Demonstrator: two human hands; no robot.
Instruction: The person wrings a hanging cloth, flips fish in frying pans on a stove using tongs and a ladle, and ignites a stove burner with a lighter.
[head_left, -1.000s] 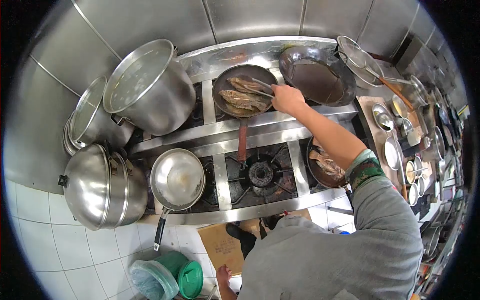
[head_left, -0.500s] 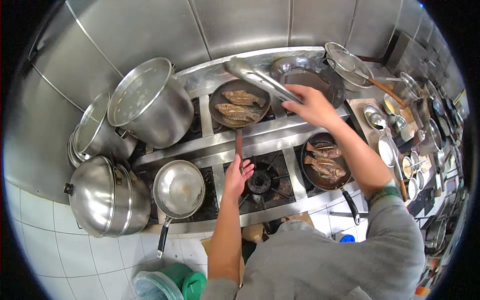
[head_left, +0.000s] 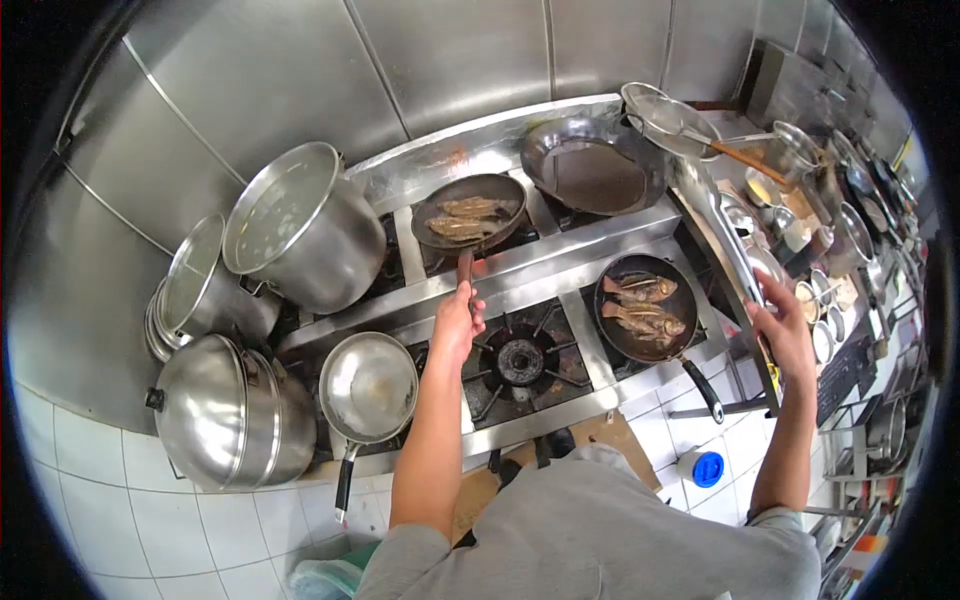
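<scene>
My left hand [head_left: 456,322] is closed round the wooden handle of a dark frying pan [head_left: 500,237] on the back burners. Two browned fish [head_left: 470,217] lie in that pan, and an orange glow shows by the base of its handle. Out to the right, my right hand [head_left: 788,325] grips long metal tongs [head_left: 722,222], their broad end pointing away from me over the stove's right edge. Closer to me, a second black frying pan [head_left: 612,325] holds two more browned fish [head_left: 645,308], its black handle pointing toward me.
A wok [head_left: 560,150] with dark liquid stands at the back right, beside strainers [head_left: 660,120]. To the left are a tall stockpot [head_left: 335,235], a domed steamer [head_left: 205,410] and an unoccupied steel pan [head_left: 368,385]. A bare burner [head_left: 520,362] sits in front. Bowls crowd the right counter.
My right hand and the tongs have swung from above the back pan to the far right. The back pan now appears more tilted, my left hand still on its handle. The view has shifted slightly.
</scene>
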